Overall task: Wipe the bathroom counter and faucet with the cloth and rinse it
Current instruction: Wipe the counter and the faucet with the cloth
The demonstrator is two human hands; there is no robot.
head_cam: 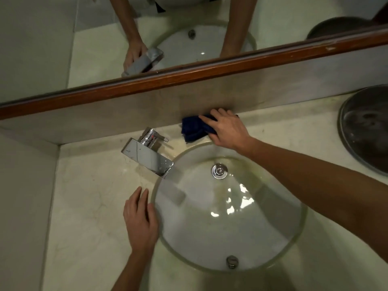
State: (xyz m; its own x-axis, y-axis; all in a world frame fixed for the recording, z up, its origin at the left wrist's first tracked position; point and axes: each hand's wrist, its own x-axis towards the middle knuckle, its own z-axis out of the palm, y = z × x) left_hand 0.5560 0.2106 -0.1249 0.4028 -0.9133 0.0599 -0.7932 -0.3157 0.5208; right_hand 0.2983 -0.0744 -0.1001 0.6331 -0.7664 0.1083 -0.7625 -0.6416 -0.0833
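Nearest the camera, the left hand [140,222] lies flat on the counter [88,217] just beside the left rim of the glass basin [298,238], its fingers straight and close together, holding nothing; it looks like a brace while the other arm reaches. The basin sits round and clear in the middle, with a chrome drain [219,170] at its centre and a small metal fitting [232,261] near its front rim. At its left edge the faucet [147,156] juts its flat spout over the glass, the lever at its back; drops of water show on the spout.

Further back, the right hand [227,129] reaches across the basin and presses the dark blue cloth [194,129] onto the strip of counter behind the rim, right up against the low back wall. Its fingers are spread a little and laid over the bunched cloth; whether the thumb curls under cannot be told.

By my judgement the counter wipe is in hand, at the rear strip. The faucet and the rinse look yet to come. The next move calls for a sweep to the left along the wall toward the faucet base, with the cloth kept flat so it clears the basin rim.

At far right a dark round tray [367,131] rests on the counter. Beyond it all runs the wooden mirror frame [189,76].

Count: two hands, one cloth, one faucet, one basin, one drain, one tray
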